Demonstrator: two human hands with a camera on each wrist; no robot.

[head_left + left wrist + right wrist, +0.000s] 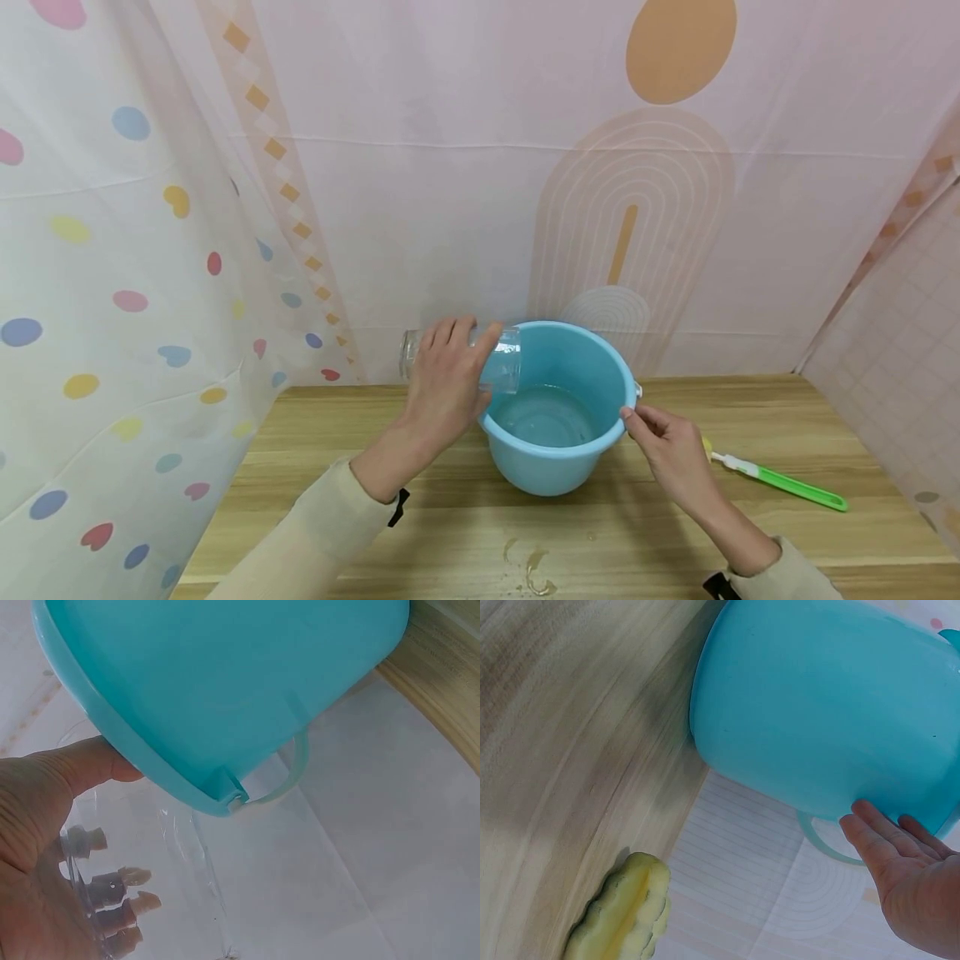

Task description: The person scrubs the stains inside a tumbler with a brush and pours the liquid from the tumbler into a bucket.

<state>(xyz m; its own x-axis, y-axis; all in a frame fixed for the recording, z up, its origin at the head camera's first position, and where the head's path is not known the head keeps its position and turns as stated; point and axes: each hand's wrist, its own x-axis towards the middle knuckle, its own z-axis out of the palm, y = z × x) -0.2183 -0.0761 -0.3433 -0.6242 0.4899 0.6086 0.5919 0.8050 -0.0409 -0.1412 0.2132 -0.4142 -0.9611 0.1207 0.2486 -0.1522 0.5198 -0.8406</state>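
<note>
My left hand [448,375] grips a clear glass cup [506,362] that lies on its side in the air, mouth over the left rim of a light blue bucket [543,471]. Shallow water [551,421] covers the bucket's bottom. In the left wrist view the fingers wrap behind the glass [180,855], while the thumb overlaps the bucket's rim [127,754]. On the opposite side, my right hand [675,454] pinches the rim between thumb and fingers. The right wrist view shows its fingers [874,829] against the bucket's outer wall [817,712].
Right of the bucket, a bottle brush [787,483] with a green handle lies on the wooden table [360,517]; its yellow sponge head [626,907] is near the right hand. Small wet spots [536,571] mark the table's front. A patterned curtain [420,208] hangs close behind the bucket.
</note>
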